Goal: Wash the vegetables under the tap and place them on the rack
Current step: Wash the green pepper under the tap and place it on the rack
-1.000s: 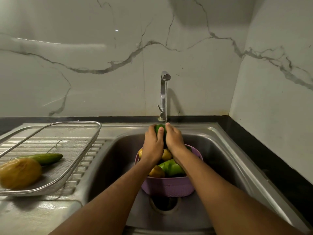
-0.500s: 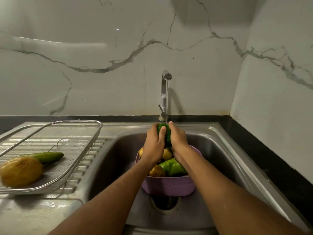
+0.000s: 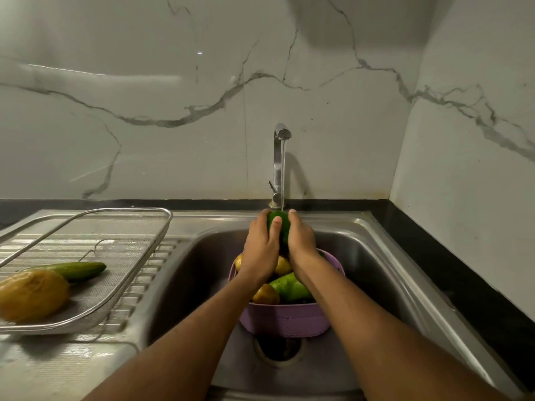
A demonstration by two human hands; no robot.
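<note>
Both forearms bare, no sleeves in view; left hand (image 3: 260,247), right hand (image 3: 301,241) ungloved.

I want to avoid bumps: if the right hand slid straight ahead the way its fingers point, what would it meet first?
Probably the tap. The right hand grips the green vegetable with fingers aimed at the back rim of the sink, where the tap's base stands; depth is unclear.

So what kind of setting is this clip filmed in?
Most likely a home kitchen: a steel sink with a running tap, a mesh draining rack, and marble-look wall tiles behind the counter.
</note>
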